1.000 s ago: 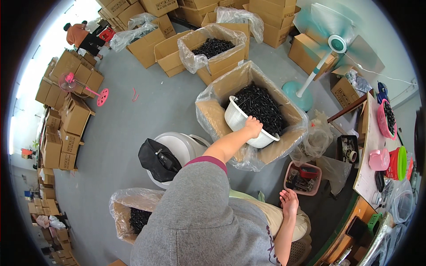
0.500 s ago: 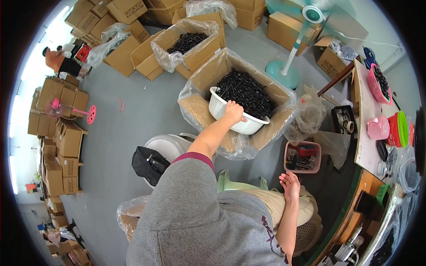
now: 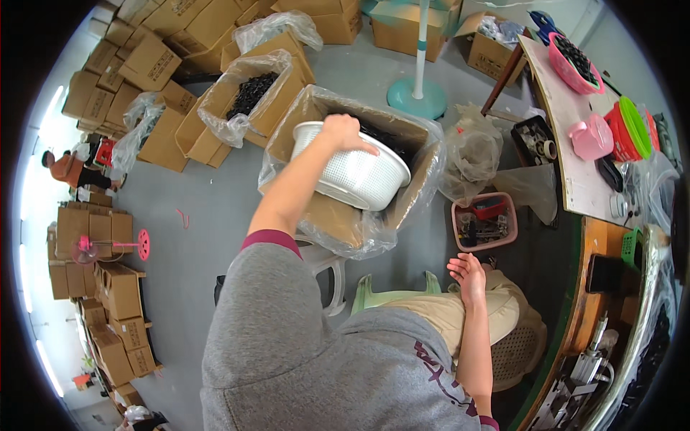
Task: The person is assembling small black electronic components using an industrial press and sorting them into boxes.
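Note:
My left hand (image 3: 346, 135) grips the near rim of a white perforated plastic basket (image 3: 363, 178), fingers over the edge. The basket is tipped away from me, so its outer side and underside face me. It sits within the mouth of a large cardboard carton (image 3: 329, 219) lined with clear plastic. Small black parts (image 3: 384, 136) show past the far rim; the basket hides most of them, and their kind is too small to tell. My right hand (image 3: 468, 276) hovers above my right leg, empty, with its fingers apart.
A pink bin of tools (image 3: 485, 221) stands on the floor at the right, near a cluttered workbench (image 3: 564, 154). A second lined carton (image 3: 248, 100) of black parts is farther left. A teal-based fan (image 3: 417, 99) stands behind. A white stool (image 3: 330, 276) is beside me.
The white basket has tipped away from me, its near side rising, and my left hand has moved with it. The black parts are now mostly hidden. My view has shifted; my right hand stays open.

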Available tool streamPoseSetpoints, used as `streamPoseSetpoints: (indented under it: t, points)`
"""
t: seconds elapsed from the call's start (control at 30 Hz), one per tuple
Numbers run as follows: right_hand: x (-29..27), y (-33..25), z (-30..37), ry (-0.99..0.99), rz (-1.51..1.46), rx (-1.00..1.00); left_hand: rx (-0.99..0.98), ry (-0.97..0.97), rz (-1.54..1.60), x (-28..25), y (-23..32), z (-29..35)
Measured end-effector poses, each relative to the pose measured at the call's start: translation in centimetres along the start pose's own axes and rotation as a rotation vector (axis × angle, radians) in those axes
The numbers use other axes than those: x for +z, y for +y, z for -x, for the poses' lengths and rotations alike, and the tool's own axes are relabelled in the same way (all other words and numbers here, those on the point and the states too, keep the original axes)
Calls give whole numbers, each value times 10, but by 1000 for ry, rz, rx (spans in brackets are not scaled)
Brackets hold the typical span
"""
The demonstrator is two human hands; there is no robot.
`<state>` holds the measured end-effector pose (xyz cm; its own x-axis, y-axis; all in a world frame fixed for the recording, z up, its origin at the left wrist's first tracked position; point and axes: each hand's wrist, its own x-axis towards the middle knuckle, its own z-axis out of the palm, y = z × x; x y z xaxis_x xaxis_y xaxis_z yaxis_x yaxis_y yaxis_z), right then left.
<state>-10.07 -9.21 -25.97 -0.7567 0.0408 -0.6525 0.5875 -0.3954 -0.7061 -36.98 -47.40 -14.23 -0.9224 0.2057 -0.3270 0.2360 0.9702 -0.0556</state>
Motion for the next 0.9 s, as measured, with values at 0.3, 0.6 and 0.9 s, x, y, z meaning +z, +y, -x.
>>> streamPoseSetpoints:
  t: [0.3,0.6,0.9]
  points:
    - [2,1,0,-32,16,3,-9,158,-208,-82,-39,29]
    - [3,-1,2,-16,34,-54,121,392,-280,-169,-7,76]
    - [44,-44,103,215,133,-826,759,854,-59,-182,130,147]
